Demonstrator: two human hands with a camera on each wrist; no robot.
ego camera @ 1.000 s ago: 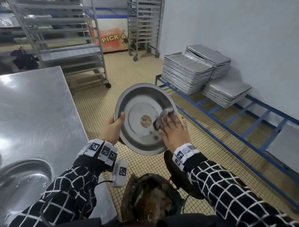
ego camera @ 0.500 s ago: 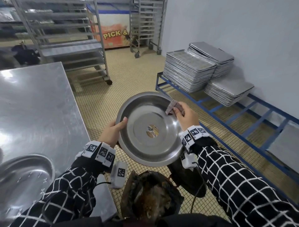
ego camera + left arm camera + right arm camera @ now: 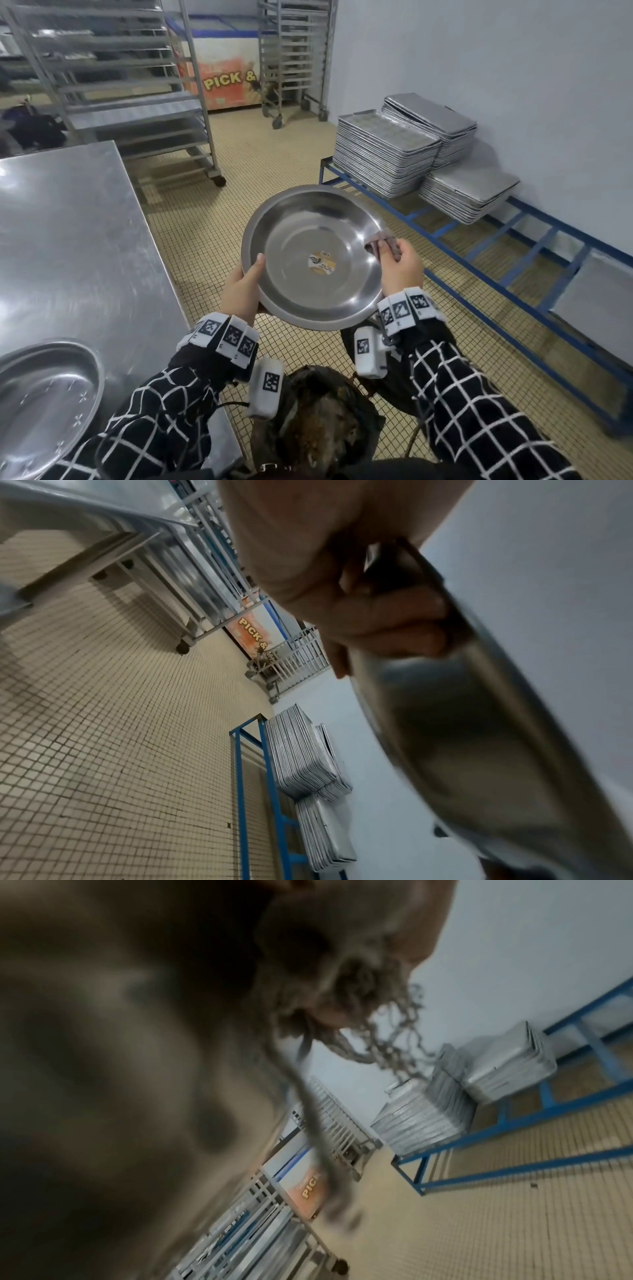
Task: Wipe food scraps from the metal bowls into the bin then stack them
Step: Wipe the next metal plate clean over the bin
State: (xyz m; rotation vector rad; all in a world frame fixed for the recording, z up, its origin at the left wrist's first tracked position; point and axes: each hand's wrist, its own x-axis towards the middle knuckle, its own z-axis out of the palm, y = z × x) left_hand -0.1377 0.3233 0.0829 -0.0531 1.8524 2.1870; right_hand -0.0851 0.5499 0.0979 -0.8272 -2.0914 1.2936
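Tiled flooring runs under a blue rack of stacked trays (image 3: 387, 156), and the steel counter (image 3: 68, 233) stands to the left of the metal bowl (image 3: 311, 257), which is held in the air above the bin (image 3: 322, 428), its hollow facing the person and only a sticker showing inside. The left hand (image 3: 241, 291) grips the bowl's near-left rim, thumb hooked over the edge and fingers (image 3: 387, 620) curled under the outside wall. The right hand (image 3: 400, 267) sits at the bowl's right rim, its fingers pinching a frayed grey cloth (image 3: 378, 240) that touches the rim's upper right. A second bowl (image 3: 44, 390) rests on the counter, to the left of the held bowl and nearer the person. Judging from the clean-looking inside, wiping seems about finished; the stacking move turns on that second bowl lying to the left, on the left hand's side, so the left hand is the nearer one to carry the held bowl across while the right keeps the cloth
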